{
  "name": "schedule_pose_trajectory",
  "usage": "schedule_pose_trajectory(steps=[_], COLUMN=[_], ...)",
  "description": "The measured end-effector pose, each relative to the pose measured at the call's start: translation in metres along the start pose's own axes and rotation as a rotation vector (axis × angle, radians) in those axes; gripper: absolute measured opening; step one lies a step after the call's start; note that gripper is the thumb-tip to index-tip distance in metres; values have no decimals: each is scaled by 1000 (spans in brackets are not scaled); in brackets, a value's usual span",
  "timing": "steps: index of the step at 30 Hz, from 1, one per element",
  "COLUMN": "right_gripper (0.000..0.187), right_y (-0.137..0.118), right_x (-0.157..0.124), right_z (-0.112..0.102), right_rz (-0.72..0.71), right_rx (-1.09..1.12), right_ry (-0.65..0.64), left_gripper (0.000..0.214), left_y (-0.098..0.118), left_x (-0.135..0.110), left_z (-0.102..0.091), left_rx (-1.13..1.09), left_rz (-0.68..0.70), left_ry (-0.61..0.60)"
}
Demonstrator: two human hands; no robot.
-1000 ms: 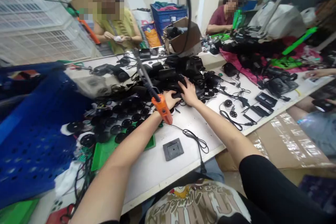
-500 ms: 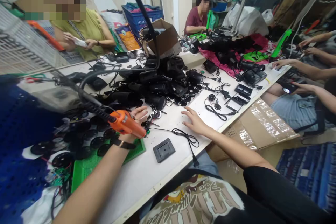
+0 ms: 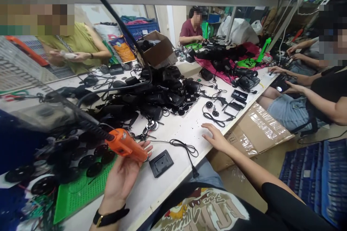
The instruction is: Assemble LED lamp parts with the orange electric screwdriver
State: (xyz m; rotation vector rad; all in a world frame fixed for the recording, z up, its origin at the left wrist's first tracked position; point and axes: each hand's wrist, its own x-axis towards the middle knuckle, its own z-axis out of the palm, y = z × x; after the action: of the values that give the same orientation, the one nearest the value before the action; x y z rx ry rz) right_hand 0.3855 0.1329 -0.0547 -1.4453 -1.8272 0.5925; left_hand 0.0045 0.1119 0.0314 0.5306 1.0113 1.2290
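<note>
My left hand (image 3: 123,175) is palm up beneath an orange power screwdriver (image 3: 127,145) that hangs on a black coiled cable; its fingers curl loosely against the tool. My right hand (image 3: 215,138) lies open and flat on the white table (image 3: 173,180) near its front edge, holding nothing. Between the hands sit a small black square plate (image 3: 161,162) and a loose black cord with a plug (image 3: 187,149). Behind them is a big heap of black devices and cables (image 3: 151,94).
A green tray (image 3: 78,191) with black round discs (image 3: 93,153) lies at the left beside a blue crate (image 3: 12,144). A cardboard box (image 3: 158,48) stands behind the heap. Other people sit across the table and at the right. Taped cardboard (image 3: 255,130) leans below the table edge.
Both hands have drawn back from the black heap toward me. The left hand now cups the orange screwdriver lower and closer. The right hand rests flat near the table edge.
</note>
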Motion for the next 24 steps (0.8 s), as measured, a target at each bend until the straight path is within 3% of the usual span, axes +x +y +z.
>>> schedule_pose_trajectory(steps=[10,14,18,24], right_gripper=[39,44,51,57], right_y=[38,59,102,194], right_x=[32,51,78,107], right_z=[-34,-50,-88,-166], right_rz=[36,78,184,459], right_rx=[-96,-173,-301,-582], right_ry=[103,126,212,371], left_gripper=[42,49,56,50], left_y=[-25,-25,-23,-23], left_x=[9,4,-11,-22], left_z=[1,1,-2,-11], left_rx=[-85,-29,52,78], left_rz=[27,8,3,6], left_ry=[47,61,86,193])
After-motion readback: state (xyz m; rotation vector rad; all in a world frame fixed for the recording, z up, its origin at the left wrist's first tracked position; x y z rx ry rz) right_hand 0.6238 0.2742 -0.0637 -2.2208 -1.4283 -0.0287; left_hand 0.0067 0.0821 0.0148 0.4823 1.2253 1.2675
